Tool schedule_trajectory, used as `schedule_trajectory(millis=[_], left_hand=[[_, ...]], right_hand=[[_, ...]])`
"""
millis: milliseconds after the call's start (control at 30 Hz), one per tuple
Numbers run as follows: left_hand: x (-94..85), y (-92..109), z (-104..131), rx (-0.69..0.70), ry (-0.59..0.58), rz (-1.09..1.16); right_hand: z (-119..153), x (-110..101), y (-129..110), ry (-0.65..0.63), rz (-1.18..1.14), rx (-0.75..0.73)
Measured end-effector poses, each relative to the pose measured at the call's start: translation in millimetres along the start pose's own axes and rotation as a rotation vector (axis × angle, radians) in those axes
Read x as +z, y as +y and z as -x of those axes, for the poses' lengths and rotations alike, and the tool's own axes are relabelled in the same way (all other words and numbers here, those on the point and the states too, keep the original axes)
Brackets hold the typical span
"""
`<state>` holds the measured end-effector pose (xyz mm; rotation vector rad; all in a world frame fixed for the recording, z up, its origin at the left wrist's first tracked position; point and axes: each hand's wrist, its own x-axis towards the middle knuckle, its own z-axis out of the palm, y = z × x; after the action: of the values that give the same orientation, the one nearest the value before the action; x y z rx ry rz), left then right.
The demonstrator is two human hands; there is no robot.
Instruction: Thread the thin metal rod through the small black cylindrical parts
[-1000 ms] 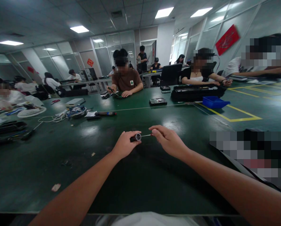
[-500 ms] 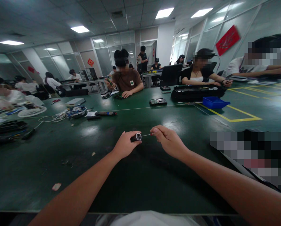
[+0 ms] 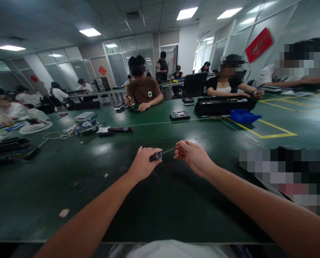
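My left hand (image 3: 142,165) pinches a small dark cylinder (image 3: 155,156) between thumb and fingers, its pale ringed end facing me and to the right. A thin-shafted screwdriver (image 3: 168,151) is gripped in my right hand (image 3: 190,156), whose fingers hide its handle. The metal shaft slants from the right fingers down to the cylinder's ringed end; I cannot tell whether its tip is inside or just touching. Both hands are held above the green tabletop (image 3: 160,204).
A blue bin (image 3: 244,116), an opened hard drive (image 3: 179,116) and a long black casing (image 3: 226,105) lie farther back. At left are a coiled cable (image 3: 60,135), tools and a white fan grille (image 3: 35,127). A co-worker (image 3: 145,89) sits opposite.
My right hand has shifted slightly up and its fingers have changed their grip; the shaft tilts more steeply. The cylinder's end has turned slightly. The co-worker opposite has lowered a tool.
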<state>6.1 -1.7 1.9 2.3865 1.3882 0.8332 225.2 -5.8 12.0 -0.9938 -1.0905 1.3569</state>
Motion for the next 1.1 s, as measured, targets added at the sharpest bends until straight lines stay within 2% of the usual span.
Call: schedule_trajectory(millis=[67, 133, 500, 600, 700, 900, 1000, 1100], left_hand=[[-0.9, 0, 0, -0.019, -0.01, 0.002], [-1.0, -1, -1, -0.048, -0.025, 0.012], [-1.2, 3, -1, -0.05, -0.055, 0.026], [-0.7, 2, -1, -0.058, -0.055, 0.026], [-0.5, 1, -1, -0.052, -0.043, 0.021], [0.4, -1, -1, -0.068, -0.038, 0.007], [1.5, -1, 0, -0.066, -0.048, 0.01], [2.6, -1, 1, -0.055, -0.06, 0.019]], right_hand=[[-3, -2, 1, 0.032, -0.08, 0.033], [-3, -2, 2, 0.056, -0.067, 0.002], [3, 3, 2, 0.015, 0.235, -0.205], [7, 1, -4, -0.005, 0.386, -0.257], [12, 0, -12, 0.038, 0.647, -0.287], [20, 2, -17, -0.028, 0.752, -0.449], [21, 3, -16, -0.043, 0.778, -0.436], [21, 3, -14, 0.004, 0.807, -0.409]])
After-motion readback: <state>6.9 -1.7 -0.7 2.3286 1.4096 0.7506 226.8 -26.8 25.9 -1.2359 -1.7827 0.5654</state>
